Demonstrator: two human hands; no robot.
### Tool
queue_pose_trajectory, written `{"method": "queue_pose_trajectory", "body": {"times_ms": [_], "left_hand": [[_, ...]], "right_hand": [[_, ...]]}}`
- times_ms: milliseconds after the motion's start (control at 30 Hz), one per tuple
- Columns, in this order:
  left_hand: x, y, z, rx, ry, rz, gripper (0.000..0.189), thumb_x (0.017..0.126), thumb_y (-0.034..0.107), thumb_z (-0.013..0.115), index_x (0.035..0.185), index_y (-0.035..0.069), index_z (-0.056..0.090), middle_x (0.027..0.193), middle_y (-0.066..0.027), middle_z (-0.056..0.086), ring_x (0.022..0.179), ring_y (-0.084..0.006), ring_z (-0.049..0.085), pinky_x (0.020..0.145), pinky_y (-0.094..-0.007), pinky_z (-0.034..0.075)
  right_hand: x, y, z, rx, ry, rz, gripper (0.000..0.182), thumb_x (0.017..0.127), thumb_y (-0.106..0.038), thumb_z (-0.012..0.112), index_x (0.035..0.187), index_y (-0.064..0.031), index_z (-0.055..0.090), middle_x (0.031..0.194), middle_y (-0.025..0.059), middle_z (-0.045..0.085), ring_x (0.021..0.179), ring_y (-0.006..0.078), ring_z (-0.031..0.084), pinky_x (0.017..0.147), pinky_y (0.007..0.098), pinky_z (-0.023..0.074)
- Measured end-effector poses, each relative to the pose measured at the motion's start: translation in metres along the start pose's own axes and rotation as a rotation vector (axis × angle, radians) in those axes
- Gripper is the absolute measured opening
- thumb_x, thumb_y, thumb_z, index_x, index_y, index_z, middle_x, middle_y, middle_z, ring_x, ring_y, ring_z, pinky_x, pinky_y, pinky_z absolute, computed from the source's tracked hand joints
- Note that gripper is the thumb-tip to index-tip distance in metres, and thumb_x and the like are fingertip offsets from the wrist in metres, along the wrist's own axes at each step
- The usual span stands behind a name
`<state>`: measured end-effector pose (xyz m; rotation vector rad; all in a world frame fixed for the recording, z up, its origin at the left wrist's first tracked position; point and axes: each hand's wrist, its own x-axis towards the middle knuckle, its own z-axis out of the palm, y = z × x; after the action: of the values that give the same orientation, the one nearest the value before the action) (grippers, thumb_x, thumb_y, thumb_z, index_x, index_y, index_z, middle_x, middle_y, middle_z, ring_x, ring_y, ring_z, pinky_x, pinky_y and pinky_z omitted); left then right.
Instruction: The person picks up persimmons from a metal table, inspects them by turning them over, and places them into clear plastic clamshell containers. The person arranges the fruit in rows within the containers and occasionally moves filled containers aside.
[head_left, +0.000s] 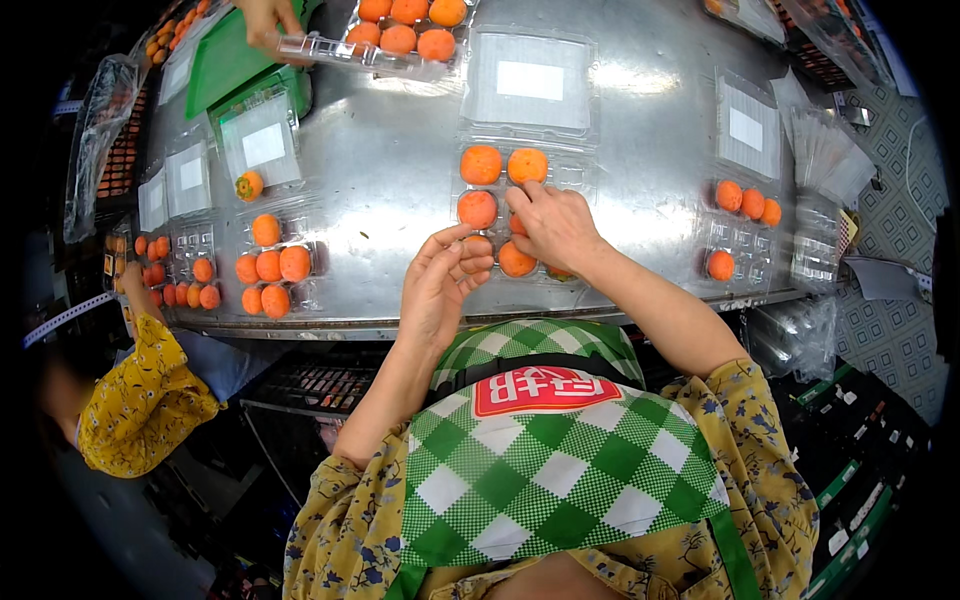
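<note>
Before me an open clear plastic clamshell tray (577, 176) holds several orange persimmons (480, 165). Its lid (530, 112), lined with a whitish sheet and bearing a white rectangle, lies folded back beyond it. My right hand (555, 225) reaches over the tray's right part, thumb and fingers around a persimmon (517, 224) that they partly hide. At the tray's near left side is my left hand (442, 281), fingers apart and curled, nothing plainly held. Behind its fingertips shows another persimmon (478, 245), partly covered.
Part-filled clamshells stand left (307, 225) and right (739, 247) on the metal table (390, 180). Stacked empty trays (816, 240) are at the right edge. Across the table, another person's hand (270, 26) holds a clear plastic piece (360, 56). A co-worker's yellow sleeve (154, 382) is at left.
</note>
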<state>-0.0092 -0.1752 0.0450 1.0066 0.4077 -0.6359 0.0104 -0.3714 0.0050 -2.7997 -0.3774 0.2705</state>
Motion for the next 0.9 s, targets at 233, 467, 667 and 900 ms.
{"method": "queue_pose_trajectory", "body": {"times_ms": [233,467,667,900], "left_hand": [[0.013,-0.020,-0.024,0.405,0.210,0.336,0.033,0.090,0.013,0.053,0.121,0.002,0.053,0.114,-0.0123,0.058,0.107,-0.0149,0.054,0.087,-0.0300,0.044],[0.039,-0.046,-0.052,0.617,0.287,0.185,0.052,0.087,0.013,0.058,0.133,-0.004,0.042,0.131,-0.0200,0.048,0.120,-0.0264,0.047,0.100,-0.0329,0.036],[0.021,-0.064,-0.044,0.727,0.341,0.237,0.048,0.085,0.018,0.061,0.124,-0.006,0.046,0.119,-0.0194,0.052,0.111,-0.0257,0.051,0.096,-0.0356,0.038],[-0.016,-0.023,-0.004,0.774,-0.066,0.525,0.048,0.078,0.021,0.070,0.120,0.005,0.053,0.117,-0.0093,0.053,0.108,-0.0220,0.052,0.092,-0.0360,0.041]], "right_hand": [[-0.010,0.015,-0.013,0.615,-0.001,0.216,0.035,0.073,-0.024,0.069,0.099,-0.0088,0.053,0.091,0.0106,0.061,0.077,0.0247,0.062,0.062,0.0340,0.0497],[-0.032,0.024,-0.033,1.886,-0.277,0.545,0.032,0.093,-0.035,0.047,0.108,-0.0082,0.054,0.083,0.0074,0.064,0.056,0.0144,0.061,0.050,0.0250,0.0484],[-0.045,0.020,-0.044,2.039,-0.294,0.641,0.044,0.096,-0.041,0.039,0.112,-0.0028,0.053,0.085,0.0110,0.065,0.057,0.0172,0.062,0.049,0.0262,0.0492],[-0.052,0.006,-0.059,2.084,-0.332,0.605,0.043,0.097,-0.042,0.037,0.108,-0.0023,0.051,0.086,0.0158,0.067,0.053,0.0191,0.062,0.049,0.0276,0.0503]]}}
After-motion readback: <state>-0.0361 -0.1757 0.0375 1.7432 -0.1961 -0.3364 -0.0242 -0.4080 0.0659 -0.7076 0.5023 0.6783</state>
